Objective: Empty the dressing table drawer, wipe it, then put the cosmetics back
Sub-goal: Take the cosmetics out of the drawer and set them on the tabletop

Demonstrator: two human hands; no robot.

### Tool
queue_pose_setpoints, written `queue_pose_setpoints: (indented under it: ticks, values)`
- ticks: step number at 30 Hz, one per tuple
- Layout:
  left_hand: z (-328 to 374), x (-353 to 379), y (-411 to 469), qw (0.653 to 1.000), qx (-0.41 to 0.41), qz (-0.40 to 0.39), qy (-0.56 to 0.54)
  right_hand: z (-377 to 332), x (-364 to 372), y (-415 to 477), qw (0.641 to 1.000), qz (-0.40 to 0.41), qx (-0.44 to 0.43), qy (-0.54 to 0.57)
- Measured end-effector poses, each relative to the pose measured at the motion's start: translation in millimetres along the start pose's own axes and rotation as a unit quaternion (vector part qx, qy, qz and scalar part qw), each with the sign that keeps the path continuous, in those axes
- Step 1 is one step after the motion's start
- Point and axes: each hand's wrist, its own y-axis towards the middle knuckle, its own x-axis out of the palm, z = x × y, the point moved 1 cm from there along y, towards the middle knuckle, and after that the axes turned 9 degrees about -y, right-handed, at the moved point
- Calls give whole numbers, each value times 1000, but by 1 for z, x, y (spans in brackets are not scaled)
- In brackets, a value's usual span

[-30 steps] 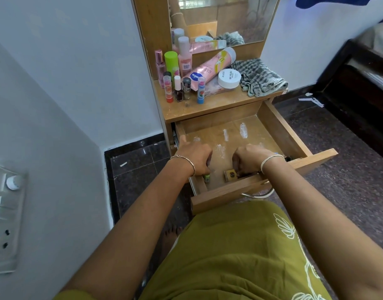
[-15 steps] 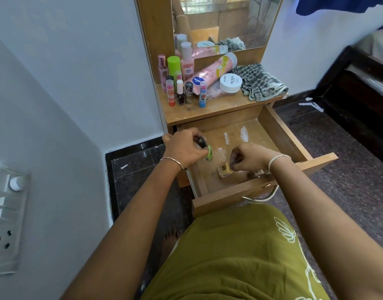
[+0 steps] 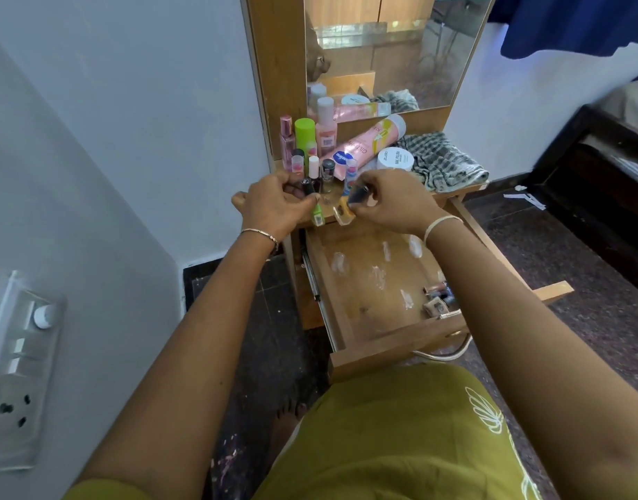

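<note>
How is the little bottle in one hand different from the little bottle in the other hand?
The left hand holds a bright green bottle, while the right hand holds an amber-yellow bottle. The green bottle looks slimmer; the amber-yellow bottle looks squarer and wider. The green bottle hangs fairly straight down, the amber-yellow one tilts sideways. Both are small, dark-capped and carried above the dressing table top, out of the open drawer.

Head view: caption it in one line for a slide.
Both hands carry small nail polish bottles to the dressing tabletop; a few remain in the open drawer.
</note>
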Motion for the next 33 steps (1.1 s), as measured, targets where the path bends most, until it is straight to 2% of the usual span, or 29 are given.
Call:
queue_pose_setpoints:
  ticks: [6, 10, 21, 33]
  values:
    - [0, -4, 17, 1000, 11, 4, 29, -20, 2, 28, 988, 38, -66, -136]
    - [-3, -1, 23, 999, 10, 2, 45, -26, 4, 34, 978, 55, -81, -185]
    - [-3, 6, 27, 999, 13, 28, 38, -32, 5, 43, 972, 71, -56, -215]
    - [-5, 8, 19, 998, 20, 48, 35, -27, 5, 32, 985, 87, -21, -147]
